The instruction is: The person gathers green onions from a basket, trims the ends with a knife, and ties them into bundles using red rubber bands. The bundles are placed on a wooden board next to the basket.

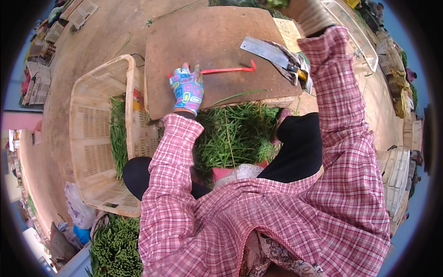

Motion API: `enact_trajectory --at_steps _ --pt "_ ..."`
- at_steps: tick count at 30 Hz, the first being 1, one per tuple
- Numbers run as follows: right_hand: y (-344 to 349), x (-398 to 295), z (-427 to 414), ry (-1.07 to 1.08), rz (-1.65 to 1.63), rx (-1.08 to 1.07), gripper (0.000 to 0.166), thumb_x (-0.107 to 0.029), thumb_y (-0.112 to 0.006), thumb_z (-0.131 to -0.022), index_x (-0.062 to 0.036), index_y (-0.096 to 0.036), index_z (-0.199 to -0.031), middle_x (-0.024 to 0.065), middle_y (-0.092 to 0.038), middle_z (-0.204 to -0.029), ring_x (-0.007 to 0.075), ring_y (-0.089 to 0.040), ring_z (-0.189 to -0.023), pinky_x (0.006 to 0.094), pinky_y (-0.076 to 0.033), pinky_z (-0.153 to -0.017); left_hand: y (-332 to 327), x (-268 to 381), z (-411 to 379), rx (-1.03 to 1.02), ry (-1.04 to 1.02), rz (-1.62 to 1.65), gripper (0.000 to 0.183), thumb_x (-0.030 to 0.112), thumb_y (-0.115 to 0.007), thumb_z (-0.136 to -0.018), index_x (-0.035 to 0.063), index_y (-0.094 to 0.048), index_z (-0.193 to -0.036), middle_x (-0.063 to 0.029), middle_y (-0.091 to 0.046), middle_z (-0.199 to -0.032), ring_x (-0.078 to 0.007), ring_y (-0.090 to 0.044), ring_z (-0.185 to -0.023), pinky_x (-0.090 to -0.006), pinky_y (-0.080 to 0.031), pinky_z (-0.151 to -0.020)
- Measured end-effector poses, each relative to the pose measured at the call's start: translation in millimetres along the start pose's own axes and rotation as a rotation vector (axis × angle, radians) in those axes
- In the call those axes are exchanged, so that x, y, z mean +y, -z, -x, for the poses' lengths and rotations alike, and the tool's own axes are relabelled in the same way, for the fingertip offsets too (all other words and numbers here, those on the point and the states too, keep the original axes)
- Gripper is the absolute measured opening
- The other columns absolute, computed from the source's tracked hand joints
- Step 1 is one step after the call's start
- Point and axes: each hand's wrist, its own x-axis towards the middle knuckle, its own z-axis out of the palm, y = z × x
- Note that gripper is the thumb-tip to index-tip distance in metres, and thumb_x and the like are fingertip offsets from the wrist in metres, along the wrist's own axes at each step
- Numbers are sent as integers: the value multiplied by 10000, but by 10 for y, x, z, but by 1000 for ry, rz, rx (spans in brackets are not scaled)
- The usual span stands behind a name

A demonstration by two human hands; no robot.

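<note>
My left hand, in a blue patterned glove, rests on the brown wooden board. Its fingers hold a red strip, which runs right across the board and bends up at its end. My right hand reaches past the board's far right corner in a beige knit glove. Its fingers are blurred and cut off by the picture's top edge, close to something green; its grip is hidden. A cleaver with a dark and yellow handle lies on a crumpled cloth at the board's right side.
Left of the board stands a plastic crate containing long green stalks. More cut greens lie between my legs. Bundled green stems sit at lower left. Another crate stands at upper right. A loose green leaf crosses the board's near edge.
</note>
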Motion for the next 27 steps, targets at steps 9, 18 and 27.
enact_trajectory --at_steps 9,18,27 --pt "-527 2134 342 -616 395 35 197 -97 -735 -664 23 -660 -800 120 -627 -660 234 -623 -570 420 -511 -496 -115 -165 7 167 169 411 69 128 -732 -735 98 -689 -779 -113 -610 -834 -305 -587 -824 -401 -474 -737" --pt "-266 1899 493 -552 882 -157 664 -524 -718 -754 92 -659 -993 167 -678 -938 224 -635 -840 361 -489 -763 -168 -673 40 116 -50 446 167 43 -664 -721 43 -685 -886 -137 -645 -936 -336 -601 -915 -400 -487 -820" --pt "-256 1988 441 41 1128 -4 519 -326 -735 -746 31 -597 -1097 237 -640 -1084 362 -610 -1038 393 -481 -904 153 -262 203 54 396 556 651 397 -701 -789 -68 -542 -1216 -266 -539 -1227 -396 -503 -1168 -441 -418 -969"
